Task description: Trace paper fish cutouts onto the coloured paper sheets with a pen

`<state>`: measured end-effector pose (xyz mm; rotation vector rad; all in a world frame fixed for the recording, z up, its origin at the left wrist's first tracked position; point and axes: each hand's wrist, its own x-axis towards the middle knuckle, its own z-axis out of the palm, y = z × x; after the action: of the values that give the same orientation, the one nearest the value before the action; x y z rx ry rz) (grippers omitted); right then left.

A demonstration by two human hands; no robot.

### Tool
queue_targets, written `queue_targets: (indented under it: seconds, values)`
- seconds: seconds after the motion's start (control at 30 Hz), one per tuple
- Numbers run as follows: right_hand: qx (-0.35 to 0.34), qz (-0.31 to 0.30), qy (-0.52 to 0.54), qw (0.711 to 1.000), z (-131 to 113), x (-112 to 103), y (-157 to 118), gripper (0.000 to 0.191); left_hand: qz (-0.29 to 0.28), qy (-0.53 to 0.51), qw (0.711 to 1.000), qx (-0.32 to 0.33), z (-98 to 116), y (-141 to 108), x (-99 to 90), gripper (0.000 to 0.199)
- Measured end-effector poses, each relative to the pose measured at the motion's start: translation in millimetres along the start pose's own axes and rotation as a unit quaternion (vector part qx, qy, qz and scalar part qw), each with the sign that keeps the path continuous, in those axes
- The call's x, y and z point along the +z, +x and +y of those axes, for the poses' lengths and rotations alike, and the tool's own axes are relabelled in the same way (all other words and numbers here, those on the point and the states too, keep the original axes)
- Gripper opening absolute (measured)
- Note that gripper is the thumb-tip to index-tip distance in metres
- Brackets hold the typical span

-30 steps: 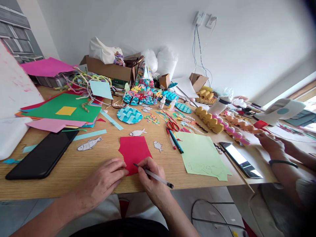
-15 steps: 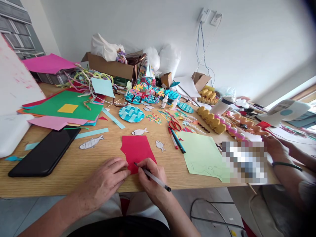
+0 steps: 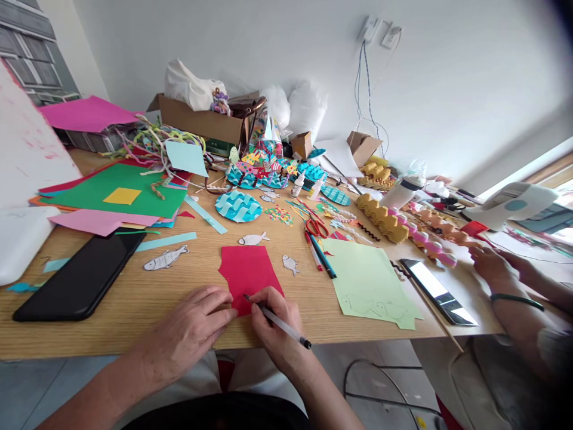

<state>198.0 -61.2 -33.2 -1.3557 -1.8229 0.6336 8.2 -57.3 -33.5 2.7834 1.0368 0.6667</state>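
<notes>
Head view has a ragged-edged sheet of bright red paper (image 3: 248,269) lying flat near the front edge of the wood-grained tabletop (image 3: 111,334), between the person's two hands. The right hand (image 3: 277,325) has its grip closed on a slim pen with a translucent barrel and a black end (image 3: 286,326), thumb and fingers gathered low toward the writing tip. That tip is at the lower part of the red paper; whether it has left a line there is too fine to tell. The left hand (image 3: 199,319) pinches nothing that shows: its grip is loosely spread, with the fingertips on the paper's lower left margin.

For clean drawing, the left fingertips are best pressed down firmly beside the stroke, yet out of its path, so the sheet cannot swivel. The low hold on the pen should favour short, controlled curves; light, even pressure would suit coloured paper, where dark ink may be hard to see. The sheet's lower end sits close to the tabletop's front edge, so sliding it a little toward the back edge could give the right wrist more support. Two small white fish-shaped paper cutouts (image 3: 253,239) (image 3: 290,264) lie just beyond and beside the sheet, best left unbrushed by the knuckles.
</notes>
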Motion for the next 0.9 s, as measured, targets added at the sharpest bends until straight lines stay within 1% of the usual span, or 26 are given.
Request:
queue_targets:
  seconds: [0.13, 0.4, 0.6, 0.9]
  values:
    - [-0.003, 0.002, -0.01, 1.0, -0.8, -0.3, 0.1, 0.011, 0.003, 0.004, 1.0, 0.001, 0.0, 1.5, 0.0, 0.035]
    - [-0.001, -0.001, -0.01, 1.0, -0.8, -0.4, -0.1, 0.013, -0.004, 0.002, 1.0, -0.012, 1.1, 1.0, 1.4, 0.031]
    - [-0.003, 0.005, -0.015, 1.0, -0.9, -1.0, -1.4, 0.011, 0.007, 0.007, 1.0, -0.004, -0.1, 0.0, 3.8, 0.031]
    - [-0.01, 0.01, 0.001, 1.0, 0.5, -4.5, -4.5, 0.01, -0.001, -0.018, 1.0, -0.005, -2.5, -1.0, 4.3, 0.03]
